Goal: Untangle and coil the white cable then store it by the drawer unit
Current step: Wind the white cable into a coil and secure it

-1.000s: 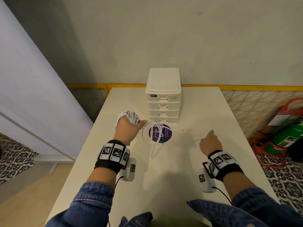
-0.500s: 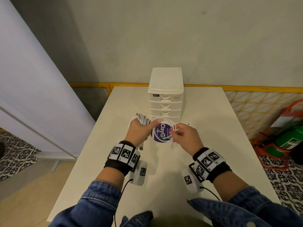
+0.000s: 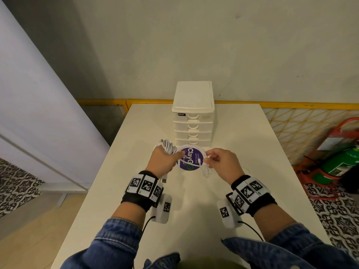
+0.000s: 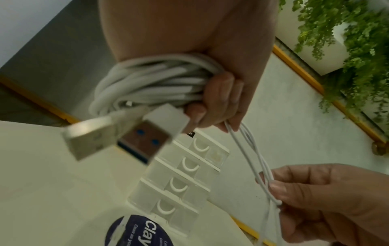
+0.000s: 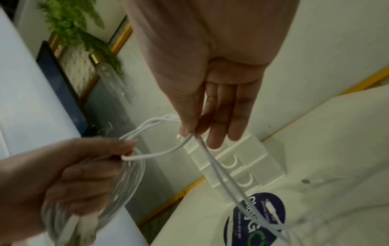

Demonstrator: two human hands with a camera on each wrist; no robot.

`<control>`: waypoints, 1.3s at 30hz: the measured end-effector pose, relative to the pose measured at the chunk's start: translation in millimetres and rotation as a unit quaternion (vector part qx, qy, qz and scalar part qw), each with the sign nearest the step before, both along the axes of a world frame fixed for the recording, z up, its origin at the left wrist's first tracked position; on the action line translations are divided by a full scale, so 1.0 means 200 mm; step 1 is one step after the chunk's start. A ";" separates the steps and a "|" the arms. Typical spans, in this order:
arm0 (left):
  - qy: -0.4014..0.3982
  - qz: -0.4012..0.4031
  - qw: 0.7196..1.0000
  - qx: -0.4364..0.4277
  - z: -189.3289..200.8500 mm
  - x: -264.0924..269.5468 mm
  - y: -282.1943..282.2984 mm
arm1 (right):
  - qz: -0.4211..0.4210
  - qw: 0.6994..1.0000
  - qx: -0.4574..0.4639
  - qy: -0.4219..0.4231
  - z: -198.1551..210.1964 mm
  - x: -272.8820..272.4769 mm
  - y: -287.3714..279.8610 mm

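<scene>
My left hand (image 3: 165, 161) grips a bundle of white cable coils (image 3: 168, 147), wound round the fingers (image 4: 219, 99) in the left wrist view. A USB plug (image 4: 118, 134) hangs out of the bundle. My right hand (image 3: 217, 162) pinches a few loose strands (image 4: 263, 176) between thumb and forefinger (image 5: 189, 128), and the other fingers are straight. A loop (image 5: 160, 153) runs between the two hands. Both hands hover over the table just in front of the white drawer unit (image 3: 193, 113), above a round purple sticker (image 3: 191, 159).
The white table (image 3: 242, 152) has its left edge close to the left hand. A yellow rail runs behind the table along the wall. A green cylinder in a red stand (image 3: 340, 164) sits on the floor at right.
My right hand came in from the right side of the table and took hold of the loose cable strands by the left hand. Both hands drew together over the purple sticker.
</scene>
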State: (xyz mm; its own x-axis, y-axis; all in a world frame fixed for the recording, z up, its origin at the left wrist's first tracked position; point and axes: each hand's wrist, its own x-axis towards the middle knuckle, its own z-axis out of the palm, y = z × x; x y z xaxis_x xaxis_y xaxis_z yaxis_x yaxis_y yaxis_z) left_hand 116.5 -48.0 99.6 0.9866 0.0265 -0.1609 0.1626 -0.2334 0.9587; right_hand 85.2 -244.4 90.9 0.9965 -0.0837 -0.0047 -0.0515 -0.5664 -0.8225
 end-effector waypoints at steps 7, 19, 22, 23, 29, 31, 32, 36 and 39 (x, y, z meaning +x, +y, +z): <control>0.008 0.059 0.998 0.022 -0.03 0.01 0.01 | 0.027 0.995 0.094 -0.016 0.03 0.00 0.00; 0.013 -0.109 0.994 -0.001 0.08 -0.08 -0.06 | -0.054 0.994 -0.065 -0.070 -0.02 0.01 0.03; 0.006 -0.106 0.994 0.014 0.07 -0.08 -0.07 | -0.074 0.993 -0.029 -0.087 -0.01 0.02 0.02; 0.001 -0.102 0.994 0.029 0.06 -0.08 -0.07 | -0.082 0.993 -0.013 -0.089 -0.01 0.02 0.02; -0.004 -0.141 0.990 0.021 0.07 -0.10 -0.09 | -0.096 0.986 0.117 -0.074 -0.03 0.03 0.03; -0.007 -0.157 0.987 0.016 0.09 -0.12 -0.11 | -0.080 0.980 0.173 -0.060 -0.01 0.02 0.04; -0.015 -0.153 0.988 0.019 0.10 -0.12 -0.11 | -0.070 0.977 0.194 -0.055 0.01 0.02 0.05; -0.039 -0.092 0.992 0.071 0.04 -0.09 -0.07 | -0.053 0.964 0.259 -0.036 0.06 0.01 0.05; -0.015 -0.069 0.987 0.146 -0.02 -0.07 -0.02 | -0.053 0.971 0.233 -0.027 0.04 0.02 0.02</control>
State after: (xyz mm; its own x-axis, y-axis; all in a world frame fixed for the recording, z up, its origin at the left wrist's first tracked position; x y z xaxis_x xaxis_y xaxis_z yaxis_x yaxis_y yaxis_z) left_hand 103.2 -51.8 95.7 0.9884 -0.0670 -0.1360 0.0820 -0.5177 0.8516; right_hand 88.8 -240.9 98.7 0.9821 -0.1876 -0.0158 -0.0400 -0.1258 -0.9913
